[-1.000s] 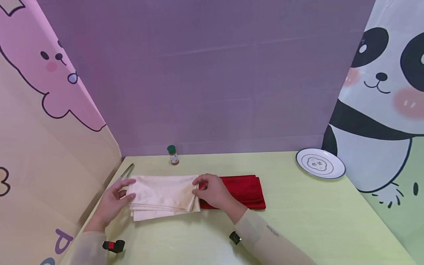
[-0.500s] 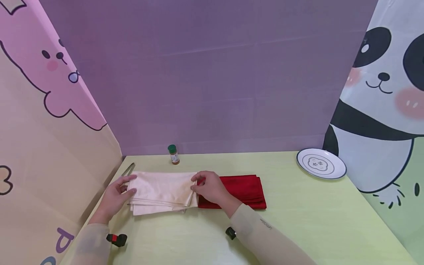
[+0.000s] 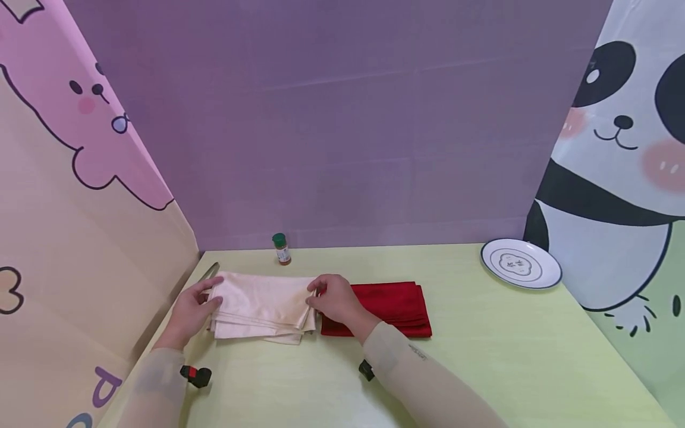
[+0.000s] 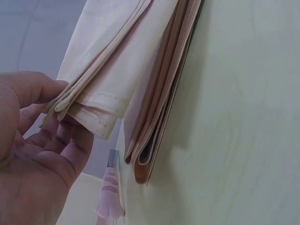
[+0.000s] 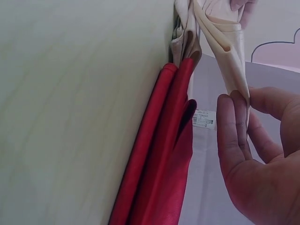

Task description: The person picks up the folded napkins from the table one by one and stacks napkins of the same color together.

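A cream folded cloth (image 3: 262,303) is stretched between my two hands. My left hand (image 3: 189,315) pinches its left end between thumb and fingers; the layered hems of the cloth (image 4: 89,89) show in the left wrist view. My right hand (image 3: 337,300) pinches the right end, thumb against fingertips, as the right wrist view shows at the cloth's folded edge (image 5: 234,61). Another folded pale cloth (image 4: 152,117) lies on the table beneath, mostly hidden in the head view. Beside it, partly behind my right hand, is a red folded cloth (image 3: 396,309).
A small green-capped bottle (image 3: 281,249) stands near the table's back edge. At the back right rests a white plate (image 3: 535,279) with a dark rim. By the left edge lies a metal utensil (image 3: 210,271); its pink paw-shaped handle (image 4: 111,197) shows in the left wrist view.
Both hands have raised the cream cloth and shifted it slightly toward the back, drawing its ends a little closer. An edge of the pale cloth beneath now shows at the front.
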`<state>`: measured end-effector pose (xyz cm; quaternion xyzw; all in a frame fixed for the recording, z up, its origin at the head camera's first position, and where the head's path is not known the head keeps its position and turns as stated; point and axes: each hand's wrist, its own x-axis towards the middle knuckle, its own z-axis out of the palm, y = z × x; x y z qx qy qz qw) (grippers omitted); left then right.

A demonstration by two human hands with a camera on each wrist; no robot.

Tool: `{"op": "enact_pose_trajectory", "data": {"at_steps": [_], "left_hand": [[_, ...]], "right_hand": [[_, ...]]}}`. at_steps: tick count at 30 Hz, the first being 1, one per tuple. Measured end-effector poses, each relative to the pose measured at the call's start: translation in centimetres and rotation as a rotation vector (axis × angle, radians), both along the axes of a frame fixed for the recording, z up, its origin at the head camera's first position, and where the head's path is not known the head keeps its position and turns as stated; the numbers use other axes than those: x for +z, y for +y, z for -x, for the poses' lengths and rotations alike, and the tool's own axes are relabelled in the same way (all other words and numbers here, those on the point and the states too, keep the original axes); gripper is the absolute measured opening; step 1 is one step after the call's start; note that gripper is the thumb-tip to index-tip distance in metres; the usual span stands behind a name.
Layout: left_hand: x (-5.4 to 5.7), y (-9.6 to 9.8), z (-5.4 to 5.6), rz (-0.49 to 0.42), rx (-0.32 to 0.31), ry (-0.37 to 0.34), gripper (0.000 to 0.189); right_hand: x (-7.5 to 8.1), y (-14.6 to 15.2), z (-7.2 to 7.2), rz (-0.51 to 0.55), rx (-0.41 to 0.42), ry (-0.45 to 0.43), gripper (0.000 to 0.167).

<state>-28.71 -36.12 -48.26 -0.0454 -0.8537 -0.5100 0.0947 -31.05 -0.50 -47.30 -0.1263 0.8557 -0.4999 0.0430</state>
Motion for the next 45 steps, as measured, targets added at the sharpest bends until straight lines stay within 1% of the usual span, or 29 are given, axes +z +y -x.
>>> {"op": "enact_pose_trajectory", "data": {"at_steps": [6, 8, 12, 14, 16, 19, 23, 26, 30, 34, 41, 45], "left_hand": [[0.2, 0.1, 0.6, 0.042, 0.036, -0.051, 0.049], [0.2, 0.1, 0.8, 0.081, 0.046, -0.061, 0.049], [0.0, 0.1, 1.2, 0.197, 0.069, -0.074, 0.050], [-0.2, 0.1, 1.4, 0.228, 0.072, -0.081, 0.050], [-0.5, 0.1, 1.7, 0.222, 0.064, -0.089, 0.051], [-0.9, 0.0, 2.0, 0.173, 0.047, -0.098, 0.051], [-1.3, 0.0, 2.2, 0.137, 0.029, -0.088, 0.050], [-1.3, 0.3, 2.0, 0.145, 0.023, -0.087, 0.050], [-1.0, 0.7, 1.7, 0.162, 0.029, -0.098, 0.050], [-1.0, 0.8, 1.6, 0.185, 0.037, -0.097, 0.050], [-1.3, 0.8, 1.7, 0.239, 0.051, -0.100, 0.052], [-1.9, 0.8, 1.9, 0.209, 0.043, -0.139, 0.054]], "right_hand": [[-0.1, -0.5, 0.3, -0.021, -0.017, -0.025, 0.015], [-0.2, -0.7, 0.5, -0.025, -0.017, -0.037, 0.016], [-0.5, -0.8, 0.9, -0.046, -0.016, -0.055, 0.017], [-0.7, -0.9, 1.1, -0.059, -0.017, -0.061, 0.017], [-0.9, -0.9, 1.2, -0.071, -0.015, -0.063, 0.016], [-1.0, -0.9, 1.3, -0.093, -0.008, -0.061, 0.016], [-1.0, -1.0, 1.4, -0.121, 0.010, -0.055, 0.018], [-1.0, -1.0, 1.3, -0.144, 0.017, -0.051, 0.018], [-1.2, -1.1, 1.4, -0.167, 0.022, -0.048, 0.017], [-1.3, -1.2, 1.5, -0.176, 0.031, -0.037, 0.018], [-1.5, -1.2, 1.5, -0.228, 0.066, -0.001, 0.021], [-1.6, -1.2, 1.4, -0.252, 0.074, 0.006, 0.022]]}}
